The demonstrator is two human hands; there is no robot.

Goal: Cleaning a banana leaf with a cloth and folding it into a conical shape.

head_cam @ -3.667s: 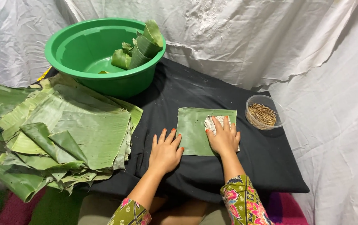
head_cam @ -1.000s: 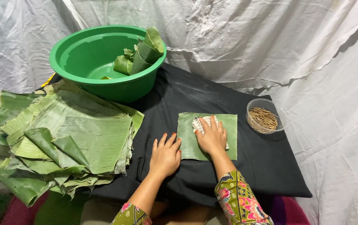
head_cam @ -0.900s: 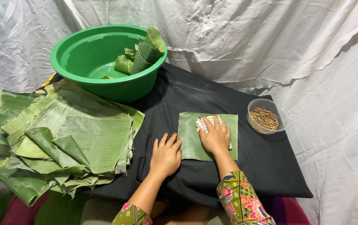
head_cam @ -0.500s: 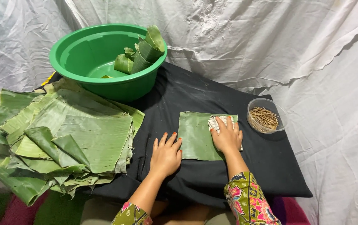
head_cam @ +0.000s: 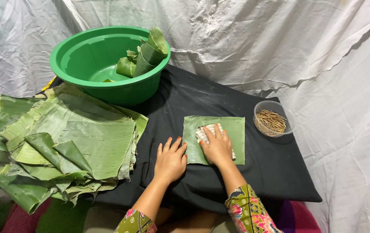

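Fingers [head_cam: 217,134] press cloth [head_cam: 206,130] onto leaf square [head_cam: 235,129].

A single head-worn camera looks steeply down and forward over the person's own forearms, which enter from the 6 o'clock edge; it sits close above the black cloth [head_cam: 236,181], taking in its whole width; the green basin [head_cam: 85,64] lies toward 11 o'clock, the stack of banana leaves [head_cam: 64,142] at 9 o'clock, the clear cup of sticks [head_cam: 273,118] toward 2 o'clock; white sheeting [head_cam: 279,39] fills 12 o'clock; no second view shares the scene.
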